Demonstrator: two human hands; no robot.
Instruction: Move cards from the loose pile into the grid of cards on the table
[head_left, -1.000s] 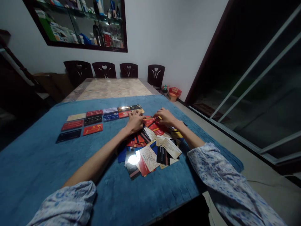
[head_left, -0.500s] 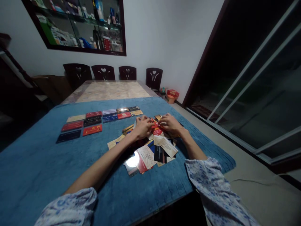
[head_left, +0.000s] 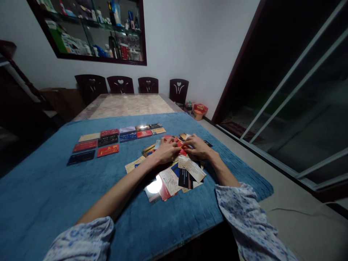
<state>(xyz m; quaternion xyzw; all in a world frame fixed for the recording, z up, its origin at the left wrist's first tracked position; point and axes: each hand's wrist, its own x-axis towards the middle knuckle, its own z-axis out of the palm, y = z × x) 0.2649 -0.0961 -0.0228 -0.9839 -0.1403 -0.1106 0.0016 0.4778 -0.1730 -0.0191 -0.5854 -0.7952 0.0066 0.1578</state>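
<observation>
A loose heap of plastic cards lies near the table's right front edge, with both my hands over its far part. Between them is a red card (head_left: 182, 151). My left hand (head_left: 168, 150) has its fingers bent and closed at the card's left edge, its back hiding cards below. My right hand (head_left: 198, 146) pinches the same card's right side with thumb and fingertips. Closer to me lie a cream card (head_left: 192, 169), a black card (head_left: 184, 177), a written-on white and red card (head_left: 169, 181) and a shiny card (head_left: 153, 189) reflecting the light.
Left of the heap, several cards are set out in neat columns, among them an orange-red card (head_left: 108, 150) and a dark card (head_left: 81, 157). A blue cloth (head_left: 54, 188) covers the near table. Chairs (head_left: 120, 85) stand beyond; a glass door (head_left: 293, 90) is at right.
My left hand has shifted slightly right and nearer, uncovering red cards behind it. My right hand's fingers have drawn in a little on the red card. The view has moved slightly.
</observation>
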